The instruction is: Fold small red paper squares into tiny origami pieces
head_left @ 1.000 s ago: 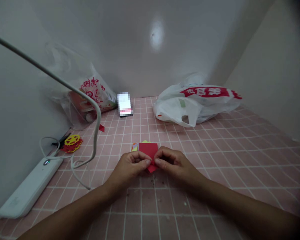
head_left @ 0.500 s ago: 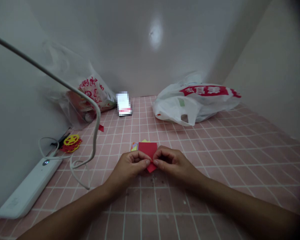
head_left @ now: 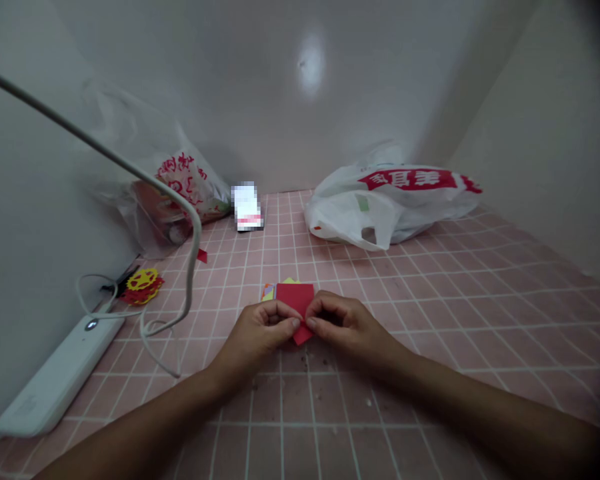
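Between my two hands is a small piece of red paper (head_left: 303,335), its pointed lower end showing below my fingertips. My left hand (head_left: 270,327) pinches it from the left with thumb and forefinger. From the right, the thumb and curled fingers of my right hand (head_left: 337,321) pinch it too, the fingertips almost meeting. Just behind the fingers lies a red paper square (head_left: 295,296) on top of other coloured sheets (head_left: 269,293), yellow, orange and purple at their edges. My fingers cover the folds of the held piece.
A white power bank (head_left: 55,380) and its looping cable (head_left: 193,267) lie left, near yellow and red paper cut-outs (head_left: 143,287). A lit phone (head_left: 248,207) stands at the back between a clear bag (head_left: 180,193) and a white bag (head_left: 405,200). A red scrap (head_left: 202,256) lies on the pink checked cloth (head_left: 300,447).
Both hands stay in the same place with the red paper pinched between them. Only a very slight shift of the fingers and the view shows.
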A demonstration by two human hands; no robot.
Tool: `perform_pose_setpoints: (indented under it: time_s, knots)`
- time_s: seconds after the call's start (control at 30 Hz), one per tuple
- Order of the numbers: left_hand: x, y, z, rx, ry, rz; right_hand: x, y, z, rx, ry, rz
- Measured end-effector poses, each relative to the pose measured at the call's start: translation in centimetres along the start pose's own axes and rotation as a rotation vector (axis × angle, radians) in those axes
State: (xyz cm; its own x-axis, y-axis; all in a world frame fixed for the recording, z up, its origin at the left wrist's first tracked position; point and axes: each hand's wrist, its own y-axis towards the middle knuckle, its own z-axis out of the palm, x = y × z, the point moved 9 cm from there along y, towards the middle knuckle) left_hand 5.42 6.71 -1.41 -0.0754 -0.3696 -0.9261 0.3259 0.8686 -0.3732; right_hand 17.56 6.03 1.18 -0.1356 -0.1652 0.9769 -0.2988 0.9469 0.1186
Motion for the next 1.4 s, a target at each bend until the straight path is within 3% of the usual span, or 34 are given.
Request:
perform_pose_setpoints:
  time_s: [0.57,1.03,1.4]
  knots:
    - [0.02,0.06,-0.05,0.012,-0.002,0.024,-0.33,-0.04,0.16,0.016,0.000,-0.012]
    - [0.26,-0.10,-0.04,0.061,-0.134,0.020,-0.26,0.05,-0.20,-0.028,-0.032,-0.043]
    - [0.12,0.49,-0.43,0.058,-0.088,0.032,0.08,-0.05,-0.54,-0.060,-0.058,-0.039]
